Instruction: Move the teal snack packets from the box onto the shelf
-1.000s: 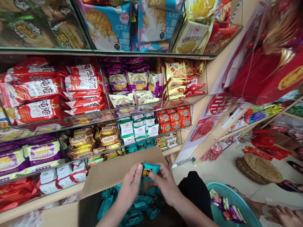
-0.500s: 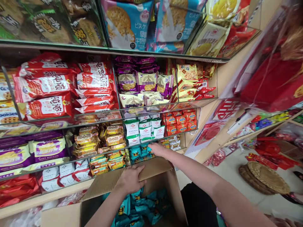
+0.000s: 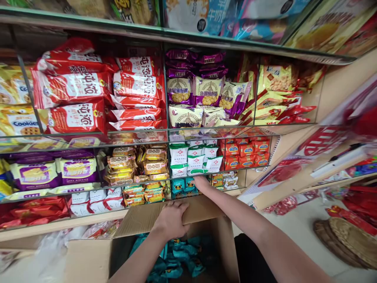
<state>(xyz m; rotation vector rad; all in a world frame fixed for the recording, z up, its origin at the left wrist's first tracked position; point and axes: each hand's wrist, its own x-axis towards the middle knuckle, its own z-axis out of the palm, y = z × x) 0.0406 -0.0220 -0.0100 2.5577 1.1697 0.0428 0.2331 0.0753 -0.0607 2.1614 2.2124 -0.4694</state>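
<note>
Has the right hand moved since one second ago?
Yes: judged against the fixed shelf, the right hand has gone forward, from above the carton to the shelved teal packets.

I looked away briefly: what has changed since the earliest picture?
The left hand let go of the teal packet and moved onto the carton flap. The right hand moved forward to the shelved teal packets; whether it holds one is hidden. The carton still stands open with teal packets inside.

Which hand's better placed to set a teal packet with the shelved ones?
Right, I'd say: the right hand is at the shelved teal packets, though its fingertips are hidden. The left hand is on the box flap, farther from them.
</note>
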